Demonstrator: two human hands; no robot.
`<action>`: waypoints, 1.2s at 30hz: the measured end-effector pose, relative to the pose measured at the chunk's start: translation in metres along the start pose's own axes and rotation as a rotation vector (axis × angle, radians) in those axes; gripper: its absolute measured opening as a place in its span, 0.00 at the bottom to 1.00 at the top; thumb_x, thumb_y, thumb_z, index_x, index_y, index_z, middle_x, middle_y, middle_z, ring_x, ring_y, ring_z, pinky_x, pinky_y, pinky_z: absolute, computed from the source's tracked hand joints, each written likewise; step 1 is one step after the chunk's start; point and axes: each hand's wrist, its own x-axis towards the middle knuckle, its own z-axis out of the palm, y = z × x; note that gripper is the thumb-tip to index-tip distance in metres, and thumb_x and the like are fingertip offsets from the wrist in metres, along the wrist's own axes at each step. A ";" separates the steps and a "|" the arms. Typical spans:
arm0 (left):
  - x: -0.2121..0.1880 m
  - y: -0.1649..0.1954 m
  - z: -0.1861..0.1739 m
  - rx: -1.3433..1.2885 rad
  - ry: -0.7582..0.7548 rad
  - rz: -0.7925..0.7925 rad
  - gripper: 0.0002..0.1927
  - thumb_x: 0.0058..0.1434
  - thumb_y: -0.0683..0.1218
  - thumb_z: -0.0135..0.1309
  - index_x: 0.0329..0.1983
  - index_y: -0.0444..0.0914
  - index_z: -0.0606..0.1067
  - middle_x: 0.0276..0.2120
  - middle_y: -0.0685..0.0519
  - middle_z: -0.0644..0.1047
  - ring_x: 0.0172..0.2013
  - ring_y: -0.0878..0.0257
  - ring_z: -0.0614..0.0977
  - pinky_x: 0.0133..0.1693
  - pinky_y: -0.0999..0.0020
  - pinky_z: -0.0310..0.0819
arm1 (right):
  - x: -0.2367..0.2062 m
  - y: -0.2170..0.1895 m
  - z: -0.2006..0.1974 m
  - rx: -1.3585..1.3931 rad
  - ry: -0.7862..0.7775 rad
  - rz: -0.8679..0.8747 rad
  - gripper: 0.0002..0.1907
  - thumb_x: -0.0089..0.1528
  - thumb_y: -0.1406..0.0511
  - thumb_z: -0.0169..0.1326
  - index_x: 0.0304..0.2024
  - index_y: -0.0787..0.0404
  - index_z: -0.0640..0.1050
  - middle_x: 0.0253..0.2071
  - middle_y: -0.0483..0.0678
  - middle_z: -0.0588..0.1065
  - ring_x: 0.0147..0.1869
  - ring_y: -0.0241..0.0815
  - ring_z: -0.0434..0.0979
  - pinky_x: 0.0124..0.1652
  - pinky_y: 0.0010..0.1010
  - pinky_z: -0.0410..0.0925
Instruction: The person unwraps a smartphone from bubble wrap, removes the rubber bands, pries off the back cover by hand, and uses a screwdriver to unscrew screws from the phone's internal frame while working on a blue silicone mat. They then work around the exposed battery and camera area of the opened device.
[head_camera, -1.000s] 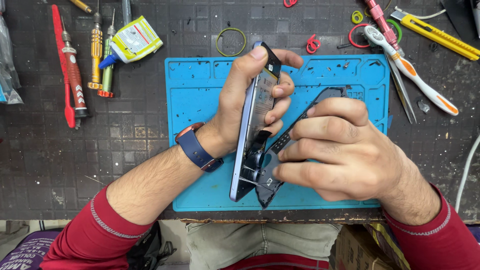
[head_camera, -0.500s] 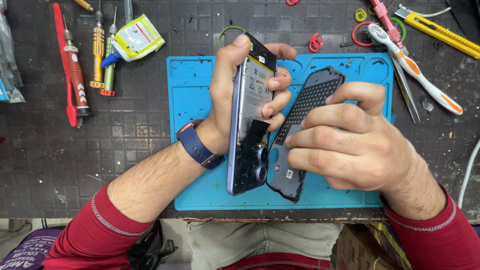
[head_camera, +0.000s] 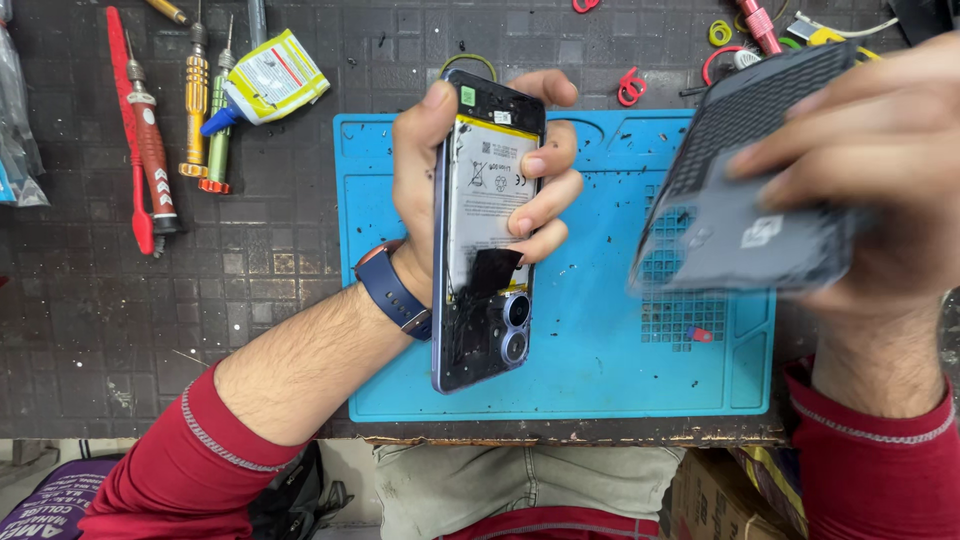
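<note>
My left hand (head_camera: 440, 160) grips an opened smartphone (head_camera: 482, 230) upright over the blue work mat (head_camera: 590, 340). Its back is off, showing a white battery, black boards and two round camera lenses near the bottom. A blue watch band circles my left wrist. My right hand (head_camera: 880, 190) holds the phone's removed dark grey back cover (head_camera: 745, 200) up close to the camera at the right, blurred, inner side facing me.
Screwdrivers (head_camera: 195, 100) and a red-handled tool (head_camera: 140, 140) lie at the left of the dark gridded table (head_camera: 150, 330), beside a small glue tube in a yellow-white packet (head_camera: 270, 80). Rubber bands, red clips and cutters lie along the back right. A cardboard box sits below the table edge.
The back cover has come fully off the phone. My right hand has lifted it up and to the right, away from the phone. My left hand has turned the phone's open back toward me.
</note>
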 end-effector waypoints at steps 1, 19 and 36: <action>-0.001 -0.001 0.000 0.004 -0.004 0.008 0.38 0.70 0.68 0.48 0.64 0.31 0.62 0.33 0.52 0.65 0.25 0.65 0.68 0.23 0.69 0.63 | -0.006 0.006 0.001 -0.020 0.033 0.043 0.08 0.61 0.71 0.56 0.42 0.61 0.72 0.44 0.49 0.78 0.51 0.51 0.71 0.50 0.37 0.64; -0.010 -0.041 0.046 0.207 -0.111 -0.645 0.35 0.70 0.62 0.48 0.63 0.29 0.65 0.31 0.56 0.64 0.23 0.71 0.62 0.21 0.73 0.56 | -0.021 0.022 0.035 -0.486 0.044 -0.109 0.13 0.59 0.72 0.67 0.43 0.54 0.78 0.39 0.41 0.74 0.49 0.46 0.67 0.55 0.39 0.53; -0.009 -0.041 0.045 0.317 -0.084 -0.693 0.35 0.69 0.64 0.43 0.62 0.28 0.65 0.31 0.57 0.62 0.23 0.71 0.63 0.21 0.73 0.57 | -0.018 0.016 0.049 -0.296 -0.015 -0.009 0.09 0.67 0.76 0.60 0.47 0.60 0.79 0.39 0.44 0.75 0.44 0.45 0.72 0.52 0.34 0.62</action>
